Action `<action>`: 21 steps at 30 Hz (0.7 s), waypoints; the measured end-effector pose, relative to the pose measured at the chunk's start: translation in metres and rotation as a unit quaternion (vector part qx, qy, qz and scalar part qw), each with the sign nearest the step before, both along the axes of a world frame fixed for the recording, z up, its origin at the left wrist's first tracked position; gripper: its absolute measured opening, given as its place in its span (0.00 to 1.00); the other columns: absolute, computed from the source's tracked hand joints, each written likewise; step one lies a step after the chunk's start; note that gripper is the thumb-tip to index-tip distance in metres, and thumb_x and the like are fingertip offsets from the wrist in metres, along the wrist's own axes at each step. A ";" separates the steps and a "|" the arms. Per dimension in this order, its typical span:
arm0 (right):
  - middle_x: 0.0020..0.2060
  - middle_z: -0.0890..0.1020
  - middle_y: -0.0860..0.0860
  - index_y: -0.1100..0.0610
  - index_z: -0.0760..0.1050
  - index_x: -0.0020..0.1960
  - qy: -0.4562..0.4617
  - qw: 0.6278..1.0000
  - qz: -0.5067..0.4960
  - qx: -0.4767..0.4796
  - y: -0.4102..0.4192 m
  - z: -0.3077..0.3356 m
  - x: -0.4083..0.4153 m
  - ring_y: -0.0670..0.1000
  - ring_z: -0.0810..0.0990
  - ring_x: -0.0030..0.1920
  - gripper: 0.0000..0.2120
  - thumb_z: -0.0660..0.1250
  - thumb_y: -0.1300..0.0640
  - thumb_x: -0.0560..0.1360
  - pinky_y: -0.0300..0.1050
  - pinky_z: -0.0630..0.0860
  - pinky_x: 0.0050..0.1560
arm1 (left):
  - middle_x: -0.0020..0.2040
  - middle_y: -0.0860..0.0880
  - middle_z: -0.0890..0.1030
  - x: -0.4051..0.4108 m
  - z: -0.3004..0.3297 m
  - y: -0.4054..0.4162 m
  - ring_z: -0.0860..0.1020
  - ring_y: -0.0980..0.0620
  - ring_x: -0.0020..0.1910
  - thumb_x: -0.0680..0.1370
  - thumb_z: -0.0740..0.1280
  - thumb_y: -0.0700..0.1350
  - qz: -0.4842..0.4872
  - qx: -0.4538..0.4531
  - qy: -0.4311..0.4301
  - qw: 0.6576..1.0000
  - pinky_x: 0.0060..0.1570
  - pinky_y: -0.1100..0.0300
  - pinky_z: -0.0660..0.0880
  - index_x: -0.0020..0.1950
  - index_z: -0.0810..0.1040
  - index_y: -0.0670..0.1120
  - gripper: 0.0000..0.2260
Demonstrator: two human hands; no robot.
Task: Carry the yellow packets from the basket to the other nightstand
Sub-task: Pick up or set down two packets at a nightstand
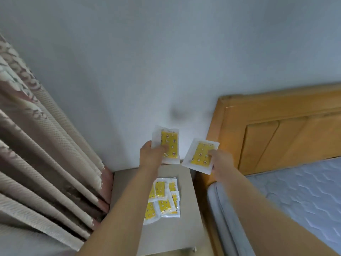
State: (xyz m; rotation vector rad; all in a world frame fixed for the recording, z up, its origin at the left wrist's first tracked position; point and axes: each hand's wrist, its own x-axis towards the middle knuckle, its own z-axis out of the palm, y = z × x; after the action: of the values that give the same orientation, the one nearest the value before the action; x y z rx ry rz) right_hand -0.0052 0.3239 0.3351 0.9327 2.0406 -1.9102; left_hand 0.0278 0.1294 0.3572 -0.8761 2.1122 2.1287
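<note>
From the head view, the left hand (150, 154) pinches one yellow packet (168, 145) between thumb and fingers (163, 149), held upright above the far end of the nightstand (186, 218). The right hand (220, 161) grips a second yellow packet (200, 156), tilted, just beside the first, near the wooden headboard (280, 130). A loose pile of packets (163, 198) lies on the nightstand below the left forearm. Curtains (36, 145) hang at left; a mattress (295, 196) lies at right.
</note>
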 end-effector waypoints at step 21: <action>0.43 0.82 0.53 0.56 0.75 0.46 0.179 0.860 -0.465 -0.111 0.263 0.168 0.233 0.53 0.82 0.41 0.04 0.63 0.59 0.79 0.54 0.78 0.54 | 0.50 0.47 0.84 0.041 0.145 0.311 0.84 0.48 0.47 0.75 0.70 0.38 -0.429 0.105 0.123 0.889 0.37 0.58 0.80 0.59 0.79 0.45 0.13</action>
State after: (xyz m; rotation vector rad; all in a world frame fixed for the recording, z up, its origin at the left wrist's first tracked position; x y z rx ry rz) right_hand 0.2277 0.5873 0.5035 1.8381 1.5475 -2.8933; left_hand 0.0686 0.4404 0.5027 0.3420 1.7760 1.9288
